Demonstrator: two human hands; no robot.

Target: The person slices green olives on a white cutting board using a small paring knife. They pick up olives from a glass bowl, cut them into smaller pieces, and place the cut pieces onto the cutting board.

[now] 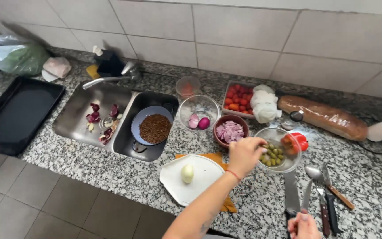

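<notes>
Hands at the olive bowl

The left hand (pixel 245 155) reaches its loose fingers into the glass bowl (pixel 280 132) of olives (pixel 272 155); the right hand (pixel 303 225) grips the big knife (pixel 292 194).

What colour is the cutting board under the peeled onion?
White cutting board, shown in the head view.

The granite counter (pixel 111 177) carries a sink (pixel 78 117) holding red onion peels (pixel 94 117). Beside it, a blue strainer (pixel 140 124) holds brown lentils (pixel 154 128). A black tray (pixel 16 115) lies at the far left, near a green bag (pixel 16 55). A white cutting board (pixel 200 181) bears 1 peeled onion (pixel 187 173). A brown bowl (pixel 219 139) contains chopped red onion (pixel 230 131). A punnet of cherry tomatoes (pixel 237 99) stands near the tiled wall (pixel 244 31). A wrapped bread loaf (pixel 323 117) lies further right.
</notes>
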